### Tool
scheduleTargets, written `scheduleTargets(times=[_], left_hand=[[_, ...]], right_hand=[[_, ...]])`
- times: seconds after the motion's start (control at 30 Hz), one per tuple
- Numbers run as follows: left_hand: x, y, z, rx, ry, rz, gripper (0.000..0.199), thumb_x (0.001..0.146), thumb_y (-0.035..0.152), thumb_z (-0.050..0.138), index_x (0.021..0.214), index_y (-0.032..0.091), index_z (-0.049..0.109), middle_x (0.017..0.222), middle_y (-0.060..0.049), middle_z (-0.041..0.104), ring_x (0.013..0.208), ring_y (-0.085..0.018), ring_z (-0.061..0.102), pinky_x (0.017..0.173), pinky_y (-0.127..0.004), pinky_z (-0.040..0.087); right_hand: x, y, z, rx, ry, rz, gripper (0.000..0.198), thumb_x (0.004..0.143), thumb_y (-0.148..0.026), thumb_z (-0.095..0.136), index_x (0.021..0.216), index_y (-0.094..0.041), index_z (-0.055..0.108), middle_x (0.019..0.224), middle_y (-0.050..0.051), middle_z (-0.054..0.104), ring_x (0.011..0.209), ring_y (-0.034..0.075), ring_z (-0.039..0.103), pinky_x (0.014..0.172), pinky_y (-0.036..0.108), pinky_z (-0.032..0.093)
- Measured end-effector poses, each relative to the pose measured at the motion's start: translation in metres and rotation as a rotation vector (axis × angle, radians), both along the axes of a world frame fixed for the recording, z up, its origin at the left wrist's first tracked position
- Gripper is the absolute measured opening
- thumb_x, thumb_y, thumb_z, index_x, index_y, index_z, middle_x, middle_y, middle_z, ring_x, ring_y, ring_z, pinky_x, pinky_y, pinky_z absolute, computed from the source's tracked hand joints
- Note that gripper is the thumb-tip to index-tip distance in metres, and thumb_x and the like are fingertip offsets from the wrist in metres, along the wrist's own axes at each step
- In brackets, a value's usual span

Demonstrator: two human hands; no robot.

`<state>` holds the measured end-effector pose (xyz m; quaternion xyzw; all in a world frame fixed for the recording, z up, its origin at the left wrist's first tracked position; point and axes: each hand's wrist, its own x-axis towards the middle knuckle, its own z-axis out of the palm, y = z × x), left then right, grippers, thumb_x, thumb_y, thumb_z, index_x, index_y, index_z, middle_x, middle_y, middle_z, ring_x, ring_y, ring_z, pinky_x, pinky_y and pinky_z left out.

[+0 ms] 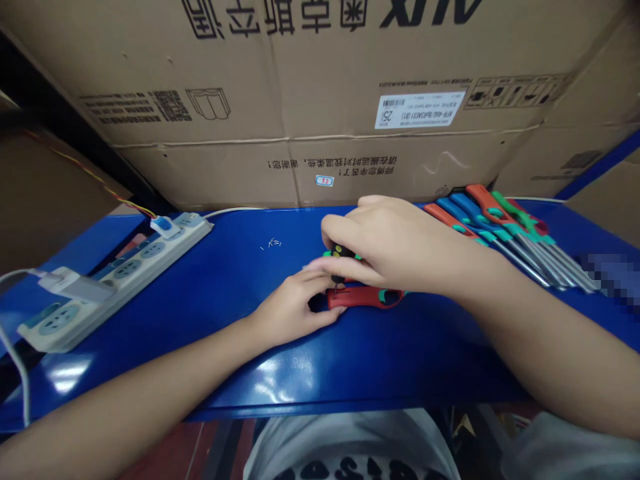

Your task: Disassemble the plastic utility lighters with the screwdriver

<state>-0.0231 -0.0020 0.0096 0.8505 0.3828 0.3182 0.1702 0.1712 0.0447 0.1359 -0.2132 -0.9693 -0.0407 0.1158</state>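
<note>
On the blue table lies a red stick lighter [363, 296], with a green trigger in its handle. The fingers and thumb of my left hand [290, 307] close on its left end. From above, my right hand [387, 243] grips a small screwdriver [341, 251] with a black, yellow and green handle. Its thin shaft points down, with the tip at the lighter's left part; whether it sits in a screw is too small to tell. The lighter's far right end is hidden under my right forearm. Several tiny metal pieces [273, 243] lie beyond my left hand.
Several stick lighters with orange, blue and green handles [480, 207] lie side by side at the right. A white power strip [125, 273] with plugs and cables runs along the left. Behind stands a large cardboard box [240, 167]. The blue table's [200, 373] front edge is close to my body.
</note>
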Motion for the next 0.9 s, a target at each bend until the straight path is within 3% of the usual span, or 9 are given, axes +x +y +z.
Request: scheduleTargets(times=[0.13,0.3,0.43,0.53,0.6,0.73,0.83,0.9], left_hand=[[0.0006,-0.0002,0.0007,0.000,-0.008,0.003,0.015,0.088,0.025,0.072,0.102,0.019,0.068,0.096,-0.004,0.074,0.089,-0.021,0.069,0.083,-0.034,0.056],[0.0000,-0.0004,-0.0005,-0.026,-0.014,0.029,0.017,0.088,0.031,0.073,0.097,0.018,0.068,0.087,-0.003,0.072,0.079,-0.018,0.068,0.072,-0.030,0.055],[-0.0003,-0.0012,-0.0004,-0.051,-0.006,0.049,0.016,0.088,0.032,0.072,0.093,0.017,0.067,0.088,-0.004,0.072,0.079,-0.019,0.068,0.072,-0.030,0.054],[-0.0001,-0.0017,0.0004,-0.056,0.003,0.051,0.016,0.089,0.032,0.071,0.090,0.017,0.066,0.083,-0.003,0.070,0.075,-0.018,0.067,0.069,-0.030,0.053],[0.0002,-0.0018,0.0010,-0.049,0.001,0.048,0.016,0.088,0.031,0.071,0.090,0.017,0.066,0.082,-0.003,0.070,0.073,-0.018,0.066,0.069,-0.030,0.053],[0.0010,-0.0016,0.0018,-0.064,-0.025,0.040,0.015,0.089,0.032,0.070,0.089,0.018,0.066,0.086,-0.004,0.071,0.076,-0.018,0.067,0.071,-0.030,0.054],[0.0013,-0.0017,0.0019,-0.076,-0.023,0.039,0.013,0.089,0.030,0.070,0.092,0.017,0.066,0.085,-0.003,0.070,0.076,-0.017,0.067,0.071,-0.029,0.054],[0.0011,-0.0018,0.0022,-0.067,-0.013,0.039,0.013,0.089,0.029,0.070,0.092,0.017,0.066,0.084,-0.002,0.070,0.076,-0.017,0.066,0.071,-0.029,0.054]], right_hand=[[0.0002,-0.0002,-0.0010,-0.051,0.056,0.097,0.024,0.096,-0.023,0.043,0.110,-0.013,0.060,0.094,0.010,0.068,0.080,0.021,0.057,0.073,0.033,0.036],[-0.0002,-0.0016,-0.0021,-0.069,0.030,0.049,0.028,0.102,-0.037,0.041,0.103,-0.015,0.059,0.078,0.005,0.064,0.071,0.019,0.054,0.069,0.032,0.035],[-0.0007,0.0004,-0.0045,-0.081,0.094,0.129,0.027,0.097,-0.025,0.043,0.118,-0.012,0.056,0.106,0.011,0.068,0.089,0.021,0.059,0.078,0.033,0.039],[-0.0013,0.0023,-0.0050,-0.005,0.069,0.076,0.031,0.101,-0.036,0.041,0.109,-0.013,0.061,0.089,0.009,0.068,0.080,0.022,0.058,0.078,0.036,0.039],[-0.0012,0.0026,-0.0046,0.001,0.052,0.080,0.029,0.100,-0.032,0.039,0.103,-0.014,0.062,0.080,0.007,0.066,0.072,0.021,0.055,0.074,0.035,0.038],[-0.0003,0.0008,-0.0047,-0.022,0.096,0.184,0.033,0.092,-0.023,0.043,0.119,-0.011,0.058,0.097,0.010,0.070,0.081,0.021,0.058,0.074,0.034,0.038],[0.0001,-0.0006,-0.0051,0.016,0.040,0.075,0.033,0.100,-0.036,0.039,0.106,-0.013,0.062,0.077,0.007,0.067,0.067,0.020,0.055,0.066,0.033,0.034],[0.0006,-0.0011,-0.0046,-0.008,0.026,0.057,0.032,0.101,-0.033,0.036,0.104,-0.015,0.063,0.081,0.007,0.068,0.068,0.020,0.055,0.064,0.032,0.033]])
